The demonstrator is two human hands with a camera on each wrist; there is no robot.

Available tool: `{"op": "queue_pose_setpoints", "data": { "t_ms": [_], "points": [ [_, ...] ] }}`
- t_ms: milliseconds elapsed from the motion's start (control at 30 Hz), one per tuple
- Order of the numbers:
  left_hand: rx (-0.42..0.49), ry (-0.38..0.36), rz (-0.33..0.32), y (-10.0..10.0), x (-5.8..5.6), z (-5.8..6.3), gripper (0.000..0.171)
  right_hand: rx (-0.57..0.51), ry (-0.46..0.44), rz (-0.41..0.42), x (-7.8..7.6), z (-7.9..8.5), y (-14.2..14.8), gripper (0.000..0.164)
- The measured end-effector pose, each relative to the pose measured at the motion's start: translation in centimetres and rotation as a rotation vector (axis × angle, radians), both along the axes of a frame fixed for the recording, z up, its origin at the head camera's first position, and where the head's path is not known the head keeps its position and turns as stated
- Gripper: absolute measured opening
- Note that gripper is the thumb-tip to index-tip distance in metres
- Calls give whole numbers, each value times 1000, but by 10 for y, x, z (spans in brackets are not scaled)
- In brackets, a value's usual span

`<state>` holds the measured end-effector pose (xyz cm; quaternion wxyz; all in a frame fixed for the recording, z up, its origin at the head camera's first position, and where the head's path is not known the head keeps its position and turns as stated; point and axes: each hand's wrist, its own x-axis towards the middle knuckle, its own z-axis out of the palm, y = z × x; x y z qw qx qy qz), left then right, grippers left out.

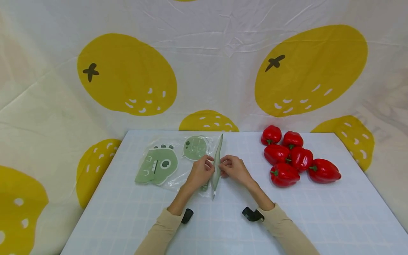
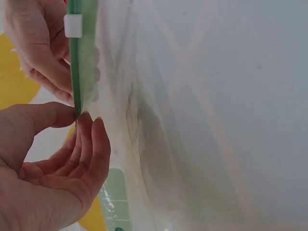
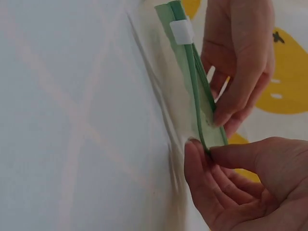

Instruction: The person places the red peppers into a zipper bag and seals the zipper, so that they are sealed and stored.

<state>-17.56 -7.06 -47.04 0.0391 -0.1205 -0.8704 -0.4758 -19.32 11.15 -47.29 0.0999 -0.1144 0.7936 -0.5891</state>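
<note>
A clear slider zip bag (image 1: 183, 173) with green dinosaur prints lies on the table, its green zip edge raised towards the right. My left hand (image 1: 200, 171) pinches the left side of the bag's mouth between thumb and fingers. Opposite it, my right hand (image 1: 235, 170) pinches the other side of the mouth. In the right wrist view the two green zip strips (image 3: 195, 91) stand apart in a narrow gap below the white slider (image 3: 181, 32), which sits near one end. The bag's inside is mostly hidden in the head view.
Several red bell peppers (image 1: 301, 159) lie grouped on the right of the white table (image 1: 105, 212). Behind the table hangs a pale cloth (image 1: 216, 71) with large yellow fruit prints. Black wrist cameras (image 1: 251, 214) sit below both hands.
</note>
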Motion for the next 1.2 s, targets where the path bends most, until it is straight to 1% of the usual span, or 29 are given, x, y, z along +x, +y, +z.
{"op": "queue_pose_setpoints", "data": {
  "t_ms": [100,267,367,600,833,933,1033,1200],
  "points": [
    [-4,-6,26,-1,-1,0,22,-16,-15,-3,1,0,-6,19],
    [-9,-2,93,-4,0,3,17,-71,-27,-19,-1,-4,-14,19],
    [-2,-1,138,-7,0,5,16,-84,-23,-41,-3,-7,-16,19],
    [11,-14,218,-14,3,15,13,-40,-22,-84,-7,-11,-17,13],
    [26,43,261,-19,2,21,14,16,-33,-106,-13,-11,-14,10],
    [38,46,280,-20,0,22,15,37,-42,-114,-15,-10,-12,10],
    [64,52,301,-20,0,25,16,50,-43,-117,-15,-9,-11,10],
    [140,42,344,-20,1,33,16,52,-51,-107,-17,-9,-9,12]
  ]
}}
